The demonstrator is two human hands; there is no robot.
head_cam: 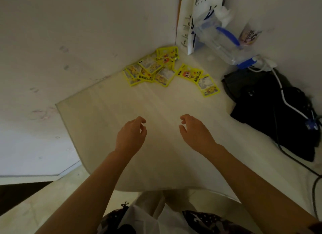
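Observation:
Several yellow sachets with cartoon prints lie in a loose pile point(151, 68) at the far side of the white table point(104, 122), against the wall. Two more yellow sachets point(200, 78) lie a little to the right of the pile. My left hand point(130, 134) and my right hand point(195, 131) hover side by side over the middle of the table, well short of the sachets. Both hands have loosely curled fingers and hold nothing.
A white coffee paper bag point(200, 11) and a clear plastic bottle with blue parts point(221, 40) stand at the back right corner. A black bag point(271, 108) with a white cable point(285, 101) over it lies on the right. White walls close the left and back.

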